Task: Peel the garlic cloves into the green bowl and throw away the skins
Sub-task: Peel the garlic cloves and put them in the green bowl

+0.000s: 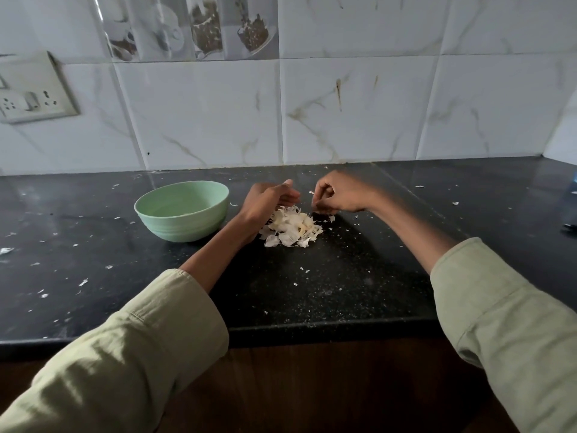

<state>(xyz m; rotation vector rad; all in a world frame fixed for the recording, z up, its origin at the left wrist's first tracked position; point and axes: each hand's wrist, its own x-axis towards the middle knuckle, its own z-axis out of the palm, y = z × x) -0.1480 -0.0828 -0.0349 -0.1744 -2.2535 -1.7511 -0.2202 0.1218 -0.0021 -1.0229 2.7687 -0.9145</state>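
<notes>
At frame centre, the garlic skins lie heaped on the bench, the left hand spread relaxed over them, the right hand pinching bits at the heap's edge.

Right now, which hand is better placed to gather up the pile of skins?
Probably the left hand: its fingers lie open right at the skin pile's far edge, ready to scoop. The right hand is curled, seemingly pinching small bits beside the pile.

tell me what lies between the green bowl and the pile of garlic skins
In the head view, the person's left hand and forearm cross between the pale green plastic bowl and the white papery garlic skin pile.
</notes>
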